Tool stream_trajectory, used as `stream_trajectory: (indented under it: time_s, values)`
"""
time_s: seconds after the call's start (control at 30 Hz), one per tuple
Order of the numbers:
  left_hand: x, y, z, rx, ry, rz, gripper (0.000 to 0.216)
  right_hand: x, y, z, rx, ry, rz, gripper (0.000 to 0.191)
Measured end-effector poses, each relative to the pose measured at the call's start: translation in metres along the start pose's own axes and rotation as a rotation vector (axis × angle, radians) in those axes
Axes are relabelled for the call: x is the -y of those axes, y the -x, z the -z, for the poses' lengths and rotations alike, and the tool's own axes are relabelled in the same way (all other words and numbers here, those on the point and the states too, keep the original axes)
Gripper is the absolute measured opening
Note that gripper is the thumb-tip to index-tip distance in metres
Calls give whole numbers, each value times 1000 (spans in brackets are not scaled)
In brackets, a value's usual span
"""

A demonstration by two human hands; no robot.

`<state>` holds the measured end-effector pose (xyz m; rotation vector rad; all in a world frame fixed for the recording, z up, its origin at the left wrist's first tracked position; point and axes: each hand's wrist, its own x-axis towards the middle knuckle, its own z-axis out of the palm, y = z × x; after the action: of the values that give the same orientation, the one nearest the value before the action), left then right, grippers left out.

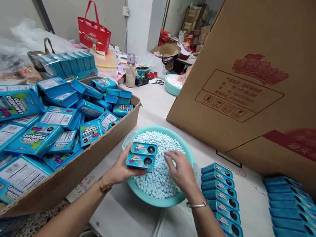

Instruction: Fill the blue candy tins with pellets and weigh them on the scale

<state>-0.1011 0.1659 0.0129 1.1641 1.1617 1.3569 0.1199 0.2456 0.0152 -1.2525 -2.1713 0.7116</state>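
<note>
My left hand (120, 169) grips two small blue candy boxes (142, 154), stacked side by side, each with a round hole at its right end, held over a teal basin (147, 199). The basin is full of small pale blue and white candy balls (158, 175). My right hand (179, 170) lies palm down on the candy balls just right of the boxes, fingers curled into the pile; what they hold, if anything, is hidden.
A cardboard tray (88, 163) of several blue boxes sits at left. Rows of blue boxes (224, 199) stand at right, more (296, 220) beyond them. A big cardboard carton (262, 78) leans at right. Another person's hand (183, 76) is at a far teal basin (172, 85). A scale (174, 235) lies near me.
</note>
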Motion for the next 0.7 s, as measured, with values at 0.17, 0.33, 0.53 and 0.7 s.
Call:
stream_trajectory:
  time_s: [0.17,0.33,0.53,0.7]
  values:
    - [-6,-1,-17,52,29,7,93,43,8,2,-152,-722,-121,50]
    - [-30,27,-16,258,-117,-250,73,42,40,11,-245,-926,-224,46]
    - [-40,77,-35,342,-56,-132,80,14,122,31,-541,-901,-327,29]
    - [-1,110,-94,428,52,64,80,-7,212,22,-818,-836,-477,26]
